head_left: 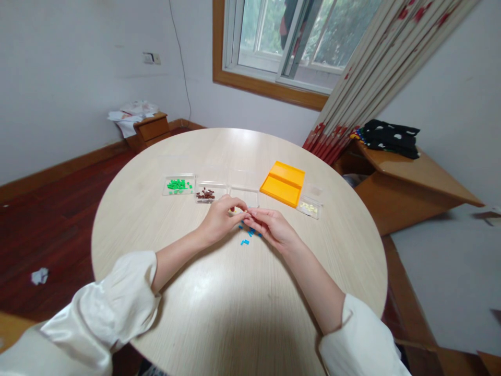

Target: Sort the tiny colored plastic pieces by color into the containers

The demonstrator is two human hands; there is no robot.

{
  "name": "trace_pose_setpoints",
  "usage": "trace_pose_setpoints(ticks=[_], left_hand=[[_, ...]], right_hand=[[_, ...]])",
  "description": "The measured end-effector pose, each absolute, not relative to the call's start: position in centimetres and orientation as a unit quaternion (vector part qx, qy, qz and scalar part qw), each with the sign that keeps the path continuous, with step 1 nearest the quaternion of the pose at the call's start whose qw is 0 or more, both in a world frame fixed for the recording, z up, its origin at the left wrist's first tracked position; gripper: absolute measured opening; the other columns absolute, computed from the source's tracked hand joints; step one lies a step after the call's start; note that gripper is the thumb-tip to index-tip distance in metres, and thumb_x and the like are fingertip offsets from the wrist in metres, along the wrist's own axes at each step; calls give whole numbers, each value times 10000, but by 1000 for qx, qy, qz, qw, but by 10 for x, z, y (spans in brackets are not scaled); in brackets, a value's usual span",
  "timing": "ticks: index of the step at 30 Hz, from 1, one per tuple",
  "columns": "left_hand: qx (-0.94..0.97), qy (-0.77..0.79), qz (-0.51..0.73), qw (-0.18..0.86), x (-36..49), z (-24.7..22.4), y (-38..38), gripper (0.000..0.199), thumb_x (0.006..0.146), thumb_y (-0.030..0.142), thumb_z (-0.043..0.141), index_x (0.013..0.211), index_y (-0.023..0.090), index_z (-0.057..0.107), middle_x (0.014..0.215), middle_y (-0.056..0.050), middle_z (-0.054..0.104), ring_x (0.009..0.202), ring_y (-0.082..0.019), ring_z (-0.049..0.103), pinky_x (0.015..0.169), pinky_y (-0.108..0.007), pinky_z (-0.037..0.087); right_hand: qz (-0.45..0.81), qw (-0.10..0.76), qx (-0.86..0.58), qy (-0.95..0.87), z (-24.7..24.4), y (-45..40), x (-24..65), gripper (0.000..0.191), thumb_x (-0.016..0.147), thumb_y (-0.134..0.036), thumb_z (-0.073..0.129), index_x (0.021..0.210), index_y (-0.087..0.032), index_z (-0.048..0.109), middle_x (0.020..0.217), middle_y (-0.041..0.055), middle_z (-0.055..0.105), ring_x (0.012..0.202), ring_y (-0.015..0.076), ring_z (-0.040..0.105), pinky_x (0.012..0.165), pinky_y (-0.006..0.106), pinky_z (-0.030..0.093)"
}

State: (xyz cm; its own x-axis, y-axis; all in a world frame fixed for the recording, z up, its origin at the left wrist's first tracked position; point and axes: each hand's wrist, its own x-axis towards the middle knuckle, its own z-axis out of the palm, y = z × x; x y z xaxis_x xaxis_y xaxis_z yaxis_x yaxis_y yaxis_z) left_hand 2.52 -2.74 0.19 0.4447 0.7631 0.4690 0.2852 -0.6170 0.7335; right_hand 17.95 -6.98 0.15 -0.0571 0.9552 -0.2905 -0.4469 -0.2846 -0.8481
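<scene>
Over the middle of the round table, my left hand (222,220) and my right hand (274,227) meet at the fingertips. Both are closed in a pinch, and whatever lies between the fingers is too small and hidden to name. Just below them, several small blue pieces (245,242) are scattered on the tabletop, some partly covered by my right hand. Behind the fingers stands a clear plastic box (250,191), its near part hidden. Left of it, another clear box holds small dark brown pieces (205,194).
A clear box of green pieces (179,185) sits at the left on the pale round table (211,303). To the right lie an open yellow case (282,183) and a small clear box of cream pieces (309,208). A wooden cabinet (422,183) stands beyond the table's right edge.
</scene>
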Motion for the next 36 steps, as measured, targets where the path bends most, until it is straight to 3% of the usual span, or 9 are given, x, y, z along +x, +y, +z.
trace_pose_setpoints(ticks=[10, 19, 27, 30, 36], left_hand=[[809, 302, 411, 292, 25, 5, -27, 48, 754, 213, 661, 712, 191, 662, 750, -26, 686, 773, -172, 562, 756, -305, 407], [810, 271, 433, 288, 25, 0, -24, 61, 772, 238, 654, 739, 196, 685, 787, -31, 671, 793, -161, 577, 803, -317, 409], [787, 293, 441, 318, 25, 2, -25, 132, 724, 278, 700, 819, 189, 678, 836, -45, 671, 798, -164, 561, 749, -301, 430], [772, 316, 449, 320, 25, 4, -24, 191, 698, 272, 717, 863, 191, 668, 826, -29, 661, 757, -151, 538, 715, -287, 429], [741, 358, 471, 319, 24, 2, -19, 130, 739, 281, 656, 829, 188, 667, 778, -23, 635, 682, -131, 498, 675, -277, 424]], right_hand=[[675, 507, -426, -324, 2, -72, 180, 168, 593, -269, 788, 687, -145, 726, 772, 36, 715, 767, 116, 646, 840, 248, 528], [685, 513, -415, -308, 2, -72, 182, 204, 534, -249, 824, 681, -148, 724, 719, 4, 709, 688, 73, 633, 779, 180, 518], [663, 505, -444, -330, 5, -71, 186, 178, 554, -222, 808, 687, -158, 709, 689, 8, 699, 628, 86, 626, 703, 205, 532], [615, 551, -456, -334, 13, -70, 203, 181, 530, -208, 814, 665, -169, 699, 711, 13, 701, 656, 97, 635, 717, 210, 543], [362, 698, -534, -310, 27, -68, 267, 157, 556, -191, 771, 673, -170, 668, 714, 13, 683, 688, 118, 642, 772, 276, 560]])
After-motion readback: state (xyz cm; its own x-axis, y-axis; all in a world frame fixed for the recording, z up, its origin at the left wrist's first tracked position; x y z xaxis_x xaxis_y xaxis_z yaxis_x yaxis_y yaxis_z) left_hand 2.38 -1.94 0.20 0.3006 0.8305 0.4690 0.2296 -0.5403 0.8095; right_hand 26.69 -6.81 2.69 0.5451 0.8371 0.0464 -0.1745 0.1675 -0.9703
